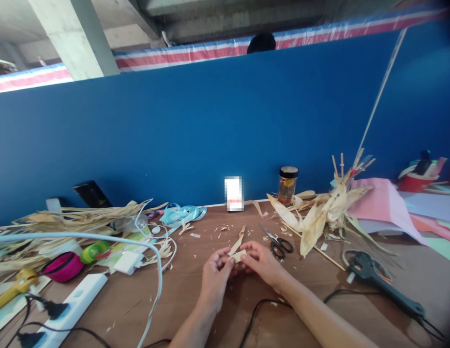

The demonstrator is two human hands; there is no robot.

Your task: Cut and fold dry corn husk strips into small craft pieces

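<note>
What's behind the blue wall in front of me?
Over the blue wall you can see the top of a person's head, a concrete pillar and a striped sheet. Anything lower behind it is covered.

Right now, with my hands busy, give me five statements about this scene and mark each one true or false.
1. The left hand and right hand both hold a pale strip. True.
2. The scissors are in the right hand. False: the scissors lie on the table.
3. The jar with the black lid stands upright. True.
4. The glue gun lies left of both hands. False: the glue gun is on the right.
5. The power strip has nothing plugged in. False: black plugs sit in it.
</note>
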